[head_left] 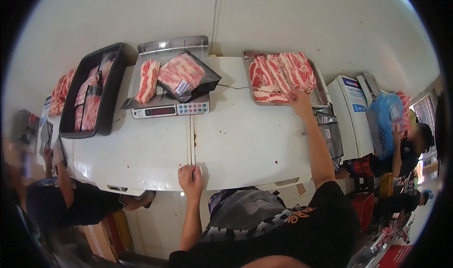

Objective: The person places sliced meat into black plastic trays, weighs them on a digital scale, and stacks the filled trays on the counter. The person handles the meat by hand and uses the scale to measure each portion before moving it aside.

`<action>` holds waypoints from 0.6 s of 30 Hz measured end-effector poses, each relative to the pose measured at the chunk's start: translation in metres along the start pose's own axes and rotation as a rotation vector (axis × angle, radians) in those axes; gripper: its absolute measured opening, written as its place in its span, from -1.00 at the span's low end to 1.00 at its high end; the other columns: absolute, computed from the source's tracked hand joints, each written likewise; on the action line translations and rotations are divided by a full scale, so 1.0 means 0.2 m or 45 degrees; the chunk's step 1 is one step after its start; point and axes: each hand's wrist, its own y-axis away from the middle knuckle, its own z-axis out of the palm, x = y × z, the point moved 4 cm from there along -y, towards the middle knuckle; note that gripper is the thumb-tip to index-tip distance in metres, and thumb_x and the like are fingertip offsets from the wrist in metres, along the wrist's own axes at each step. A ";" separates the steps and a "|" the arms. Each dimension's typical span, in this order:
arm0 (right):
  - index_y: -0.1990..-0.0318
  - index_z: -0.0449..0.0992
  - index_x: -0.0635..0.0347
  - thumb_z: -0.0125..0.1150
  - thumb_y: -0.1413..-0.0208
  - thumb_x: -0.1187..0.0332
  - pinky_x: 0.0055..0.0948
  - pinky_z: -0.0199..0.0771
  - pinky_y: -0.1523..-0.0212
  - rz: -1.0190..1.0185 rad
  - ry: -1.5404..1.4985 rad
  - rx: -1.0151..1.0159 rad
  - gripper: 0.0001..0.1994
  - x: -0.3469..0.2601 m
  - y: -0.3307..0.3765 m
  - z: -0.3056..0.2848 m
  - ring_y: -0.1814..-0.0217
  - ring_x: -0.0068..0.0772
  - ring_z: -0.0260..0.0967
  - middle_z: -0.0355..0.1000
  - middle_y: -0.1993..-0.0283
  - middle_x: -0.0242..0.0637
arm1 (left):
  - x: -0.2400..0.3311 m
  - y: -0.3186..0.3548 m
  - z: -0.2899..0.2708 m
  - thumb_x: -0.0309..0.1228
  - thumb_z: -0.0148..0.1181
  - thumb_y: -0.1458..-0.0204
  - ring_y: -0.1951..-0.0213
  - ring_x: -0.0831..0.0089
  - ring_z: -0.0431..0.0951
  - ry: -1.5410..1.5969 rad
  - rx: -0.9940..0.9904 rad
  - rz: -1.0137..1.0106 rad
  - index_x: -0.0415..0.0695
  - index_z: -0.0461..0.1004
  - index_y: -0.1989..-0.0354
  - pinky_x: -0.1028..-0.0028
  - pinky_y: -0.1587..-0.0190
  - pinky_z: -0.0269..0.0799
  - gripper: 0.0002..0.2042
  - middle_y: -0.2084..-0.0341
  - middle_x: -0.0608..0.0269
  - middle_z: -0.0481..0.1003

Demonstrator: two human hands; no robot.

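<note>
My right hand (298, 98) reaches to the near right corner of a metal tray (325, 96), its fingers closed at the edge of the sliced marbled meat (282, 74) there. The fingertips are partly hidden against the meat. My left hand (190, 177) rests at the table's front edge with its fingers curled in, and nothing shows in it. Left of centre stands a digital scale (170, 108). On its pan lie a stack of meat slices (148, 81) and a black-edged clear pack of meat (181, 75), partly overhanging the pan's right side.
A black bin (113, 79) with packed meat stands left of the scale, with more meat (61, 92) beyond it. Dark packs (329, 133) lie beside the tray's near right corner. One person (56, 197) works at left; another (401, 150) holds a blue bag (388, 117) at right.
</note>
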 end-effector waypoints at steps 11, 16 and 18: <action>0.03 0.64 0.25 0.41 -0.06 0.45 -0.03 0.58 0.00 -0.332 0.387 0.069 -0.71 -0.30 -0.20 0.30 0.10 0.08 0.60 0.64 0.19 -0.04 | -0.01 0.00 0.00 -0.55 0.36 -0.08 0.23 0.05 0.54 0.002 -0.007 -0.033 -0.19 0.55 0.35 0.15 0.08 0.44 -0.92 0.39 0.10 0.56; 0.02 0.61 0.27 0.49 -0.03 0.41 0.02 0.55 -0.04 -0.058 0.436 -0.048 -0.66 -0.23 -0.28 0.42 0.08 0.18 0.58 0.64 0.17 -0.03 | 0.01 -0.01 -0.01 -0.56 0.36 -0.08 0.24 0.06 0.55 -0.010 0.013 0.034 -0.19 0.55 0.35 0.15 0.06 0.43 -0.92 0.39 0.10 0.57; 0.05 0.61 0.30 0.48 -0.04 0.40 0.03 0.55 -0.04 0.086 0.409 -0.195 -0.67 -0.22 -0.27 0.42 0.08 0.24 0.57 0.64 0.17 -0.01 | 0.01 0.00 -0.02 -0.56 0.36 -0.08 0.24 0.06 0.55 -0.025 0.003 0.026 -0.20 0.55 0.35 0.14 0.05 0.43 -0.92 0.39 0.10 0.57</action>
